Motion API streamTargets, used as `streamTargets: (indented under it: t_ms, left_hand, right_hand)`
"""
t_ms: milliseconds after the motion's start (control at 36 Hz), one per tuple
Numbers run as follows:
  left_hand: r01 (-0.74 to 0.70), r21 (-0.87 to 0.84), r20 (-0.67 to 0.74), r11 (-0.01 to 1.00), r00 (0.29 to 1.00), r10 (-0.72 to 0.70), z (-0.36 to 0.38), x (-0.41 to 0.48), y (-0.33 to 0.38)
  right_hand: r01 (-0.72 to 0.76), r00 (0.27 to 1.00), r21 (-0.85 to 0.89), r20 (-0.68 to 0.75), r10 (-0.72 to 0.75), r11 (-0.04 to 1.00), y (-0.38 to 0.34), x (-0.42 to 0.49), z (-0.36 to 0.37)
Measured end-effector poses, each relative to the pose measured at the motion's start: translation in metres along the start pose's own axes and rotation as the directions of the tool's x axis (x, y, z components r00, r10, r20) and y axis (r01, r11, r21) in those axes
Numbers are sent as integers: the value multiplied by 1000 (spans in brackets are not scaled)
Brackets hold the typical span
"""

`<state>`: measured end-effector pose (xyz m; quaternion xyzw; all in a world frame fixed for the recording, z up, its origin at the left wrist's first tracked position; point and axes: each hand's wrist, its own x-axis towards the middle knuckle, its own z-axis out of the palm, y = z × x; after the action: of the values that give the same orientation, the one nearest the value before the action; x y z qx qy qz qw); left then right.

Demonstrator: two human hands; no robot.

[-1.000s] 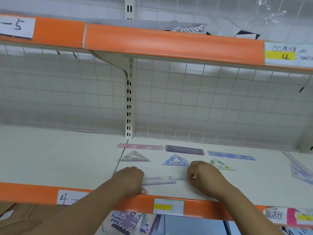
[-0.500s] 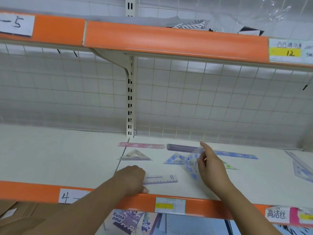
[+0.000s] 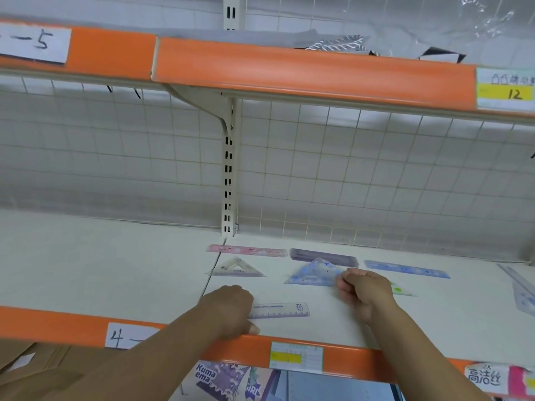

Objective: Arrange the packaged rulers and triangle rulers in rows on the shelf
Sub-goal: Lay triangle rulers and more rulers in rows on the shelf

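Head camera: the right hand's fingers [image 3: 346, 285] are curled and pinch the right corner of the blue triangle ruler [image 3: 311, 273], which lies flat on the shelf [image 3: 86, 270] just behind the short lilac ruler [image 3: 279, 310] and a little right of it. The left hand [image 3: 228, 309] is curled over that lilac ruler's left end, thumb at the shelf lip; whether it grips or only presses cannot be told. Farther behind the lilac ruler run the pink ruler [image 3: 247, 250], the purple ruler [image 3: 324, 256] and the blue ruler [image 3: 405, 269]. The triangle's apex seems to touch the purple ruler, so a push backward would likely knock that back row crooked. The green-marked triangle ruler [image 3: 402, 290] sits just beside the right wrist, which could drag it.
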<state>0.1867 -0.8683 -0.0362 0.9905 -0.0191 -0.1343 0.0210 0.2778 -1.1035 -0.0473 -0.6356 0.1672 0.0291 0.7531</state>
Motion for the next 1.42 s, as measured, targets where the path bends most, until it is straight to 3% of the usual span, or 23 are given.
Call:
streamTargets:
  t_ms: [139,333,583,861,1056,1194,1278,1361,1417]
  left_hand:
    - [9,-2,12,1000,1000,-9,-1,-1,1]
    - [15,1,18,1000,1000,-15,-2,-2,1]
    - [9,10,26,1000,1000,-9,-2,-2,1]
    - [5,23,34,1000,999,-6,-3,-2,2]
    - [6,11,33,1000,999,-6,-3,-4,2]
    - [11,12,30,1000,999,-11,-3,-4,2]
    - [12,9,33,1000,999,-12,-4,-4,3]
    - [12,5,35,1000,999,-12,-4,-5,3]
    - [13,7,36,1000,999,-13,-5,-5,3]
  right_hand:
    - [-51,998,-12,-38,51,999,3,9,12]
    - [68,995,-252,-50,-83,965,5,15,21]
    - [122,988,-528,-18,-155,841,5,27,15]
    - [126,989,-597,11,-149,792,5,38,14]
    - [122,980,-713,-24,-197,690,3,40,12]
    - [204,939,-857,34,-342,474,3,35,11]
    - [365,889,-864,213,-405,347,4,32,11]
    - [494,828,-866,439,-349,83,8,27,14]
    - [503,814,-864,482,-326,-21,11,27,17]
